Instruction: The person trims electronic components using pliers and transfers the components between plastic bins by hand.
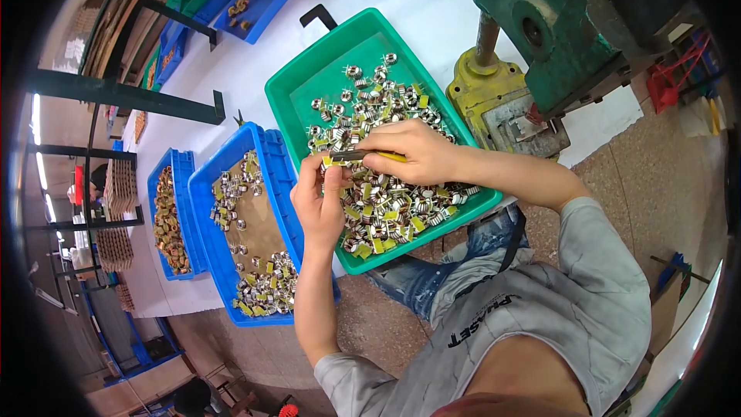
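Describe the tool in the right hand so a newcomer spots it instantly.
Find the large green tray heaped with small wound coils. Above them, the right hand grips the yellow-handled tool, its dark end toward the left hand. Its long, slim shape differs from the stubby coils.

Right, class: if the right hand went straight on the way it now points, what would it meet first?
Probably the bare left hand, with the small yellow piece at its fingertips; the slim dark, yellow-handled tool in the right hand leads that way, though depth is unclear.
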Demonstrator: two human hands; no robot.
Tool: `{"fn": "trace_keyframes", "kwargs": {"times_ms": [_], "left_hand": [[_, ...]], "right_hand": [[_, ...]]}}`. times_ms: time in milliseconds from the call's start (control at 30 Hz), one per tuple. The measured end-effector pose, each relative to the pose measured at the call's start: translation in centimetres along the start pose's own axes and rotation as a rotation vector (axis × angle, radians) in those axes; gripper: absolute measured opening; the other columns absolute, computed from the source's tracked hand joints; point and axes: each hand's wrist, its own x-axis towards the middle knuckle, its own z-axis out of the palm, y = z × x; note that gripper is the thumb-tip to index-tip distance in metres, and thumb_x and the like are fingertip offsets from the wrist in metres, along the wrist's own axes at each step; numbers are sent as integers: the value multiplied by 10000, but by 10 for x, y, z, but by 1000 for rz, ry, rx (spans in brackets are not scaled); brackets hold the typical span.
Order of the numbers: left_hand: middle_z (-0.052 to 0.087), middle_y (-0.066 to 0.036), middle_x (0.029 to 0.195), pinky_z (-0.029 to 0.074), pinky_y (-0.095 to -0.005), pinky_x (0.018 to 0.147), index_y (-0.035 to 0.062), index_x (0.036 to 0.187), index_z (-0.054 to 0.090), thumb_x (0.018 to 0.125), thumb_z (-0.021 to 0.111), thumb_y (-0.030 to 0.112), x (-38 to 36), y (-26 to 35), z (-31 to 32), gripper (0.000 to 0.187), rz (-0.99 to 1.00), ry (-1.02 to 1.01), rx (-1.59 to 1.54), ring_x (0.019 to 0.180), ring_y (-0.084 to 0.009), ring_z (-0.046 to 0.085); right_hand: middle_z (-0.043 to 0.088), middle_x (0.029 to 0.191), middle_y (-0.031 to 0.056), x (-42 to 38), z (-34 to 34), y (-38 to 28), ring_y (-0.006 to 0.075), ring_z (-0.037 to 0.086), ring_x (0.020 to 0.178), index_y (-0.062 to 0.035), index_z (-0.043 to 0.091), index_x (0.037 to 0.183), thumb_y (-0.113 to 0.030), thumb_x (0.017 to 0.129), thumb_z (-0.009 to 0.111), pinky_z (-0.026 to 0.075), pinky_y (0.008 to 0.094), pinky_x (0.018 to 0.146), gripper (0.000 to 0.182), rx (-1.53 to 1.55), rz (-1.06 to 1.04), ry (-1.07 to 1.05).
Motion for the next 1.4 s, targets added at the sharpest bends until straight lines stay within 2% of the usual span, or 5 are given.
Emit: {"fn": "trace_keyframes", "kwargs": {"times_ms": [300, 867, 1000, 1200, 1400], "left_hand": [[632, -68, 833, 492, -225, 667, 1, 1121, 569, 995, 511, 109, 0, -2, 4, 176, -5, 68, -4, 722, -119, 581], [606, -48, 768, 420, -244, 588, 22, 1030, 587, 965, 566, 134, 1, -4, 22, 131, -99, 167, -182, 644, -115, 526], [648, -96, 973, 465, -354, 815, 32, 1079, 622, 894, 624, 157, 15, -22, 6, 223, 301, -16, 515, 890, -267, 589], [584, -136, 1205, 421, -407, 985, 35, 1166, 602, 888, 625, 257, 5, -2, -41, 356, 183, -72, 634, 1105, -309, 560], [599, -128, 1218, 467, -378, 955, 27, 1263, 565, 856, 686, 277, -69, -17, -161, 493, -354, -152, 618, 1073, -283, 593]], "right_hand": [[666, 829, 88, 5, -8, -8, 207, 570, 629, -3, 655, 1033, -128, 907, 599, 440, 310, 581, 187, 193, 198, -139], [647, 861, 94, 7, -8, 3, 242, 579, 712, -4, 650, 976, -129, 811, 675, 463, 319, 663, 209, -414, -240, 93], [672, 913, 108, 8, -7, 9, 242, 609, 740, 10, 655, 1031, -124, 845, 651, 484, 332, 677, 230, -150, -26, 227], [676, 861, 77, 6, -4, 7, 191, 572, 682, 4, 658, 1051, -141, 897, 605, 438, 291, 629, 218, -69, 134, 76], [643, 769, 46, 5, -4, 3, 159, 529, 632, -7, 658, 1052, -154, 911, 585, 385, 275, 581, 216, -23, 215, 65]]}}
